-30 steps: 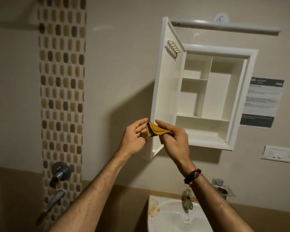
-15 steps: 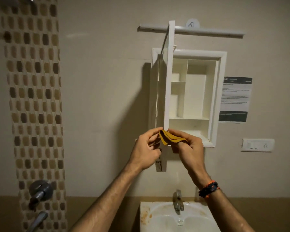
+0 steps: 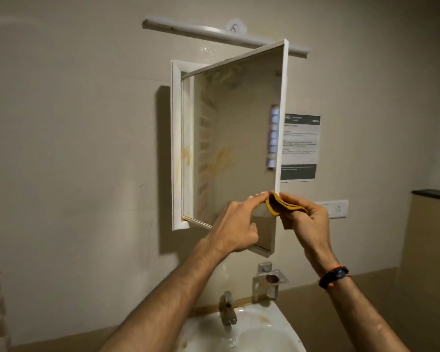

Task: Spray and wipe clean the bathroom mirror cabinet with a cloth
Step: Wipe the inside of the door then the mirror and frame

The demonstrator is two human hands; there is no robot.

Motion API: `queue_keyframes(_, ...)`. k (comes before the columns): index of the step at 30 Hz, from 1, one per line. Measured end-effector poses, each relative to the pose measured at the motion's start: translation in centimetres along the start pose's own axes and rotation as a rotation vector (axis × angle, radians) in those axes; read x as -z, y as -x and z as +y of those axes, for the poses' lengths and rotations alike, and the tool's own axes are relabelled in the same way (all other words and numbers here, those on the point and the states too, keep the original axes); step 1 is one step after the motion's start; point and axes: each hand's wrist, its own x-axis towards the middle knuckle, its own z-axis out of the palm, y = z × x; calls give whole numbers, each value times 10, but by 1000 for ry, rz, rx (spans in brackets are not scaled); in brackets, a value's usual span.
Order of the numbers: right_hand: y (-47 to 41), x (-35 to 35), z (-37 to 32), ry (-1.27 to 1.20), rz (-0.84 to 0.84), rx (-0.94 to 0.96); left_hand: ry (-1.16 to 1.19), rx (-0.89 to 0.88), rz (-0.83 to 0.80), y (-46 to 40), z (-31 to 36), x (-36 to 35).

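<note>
Item: mirror door of the wall cabinet, hinged at its left, standing part-open with the glass facing me. I held a folded cloth against the door's right edge, low down.

Right hand: fingers curled round the cloth, pinching it over the edge. Left hand: forefinger stretched out, its tip at the cloth beside the glass, the other fingers tucked and holding nothing.

Handling note, my judgement: the edge wanted a pinch-and-slide wipe, cloth wrapped both sides of the rim and drawn along it, with the left hand steadying the door so it would not swing on its hinges. The glass itself looked unfinished; orange-brown smears showed across the middle and along the inner left frame.

Materials:
- Door and frame: white, smooth, hard, probably plastic; flat rectangle with a thin rim.
- Glass: flat, reflective, smeared.
- Cloth: mustard yellow, soft, folded in layers.
- Basin: white, glossy, rust-stained, below.
- Tap: dull metal.
- Paper notice: on the wall at right.

No spray bottle in view.
</note>
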Motion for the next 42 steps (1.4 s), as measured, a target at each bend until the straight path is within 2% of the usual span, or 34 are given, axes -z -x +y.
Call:
queue_keyframes(9, -69, 1, 50, 133, 153, -16, -548, -265, -124, -78, -35, -16)
queue_keyframes(14, -102, -9, 71, 188, 173, -33, -802, -385, -191, -118, -63, -20)
queue_keyframes(28, -168, -85, 103, 435, 393, -120, -944, -580, -157, -179, -142, -19)
queue_keyframes(42, -184, -124, 121, 513, 423, -78, -1086, -620, -102, -201, -157, -29)
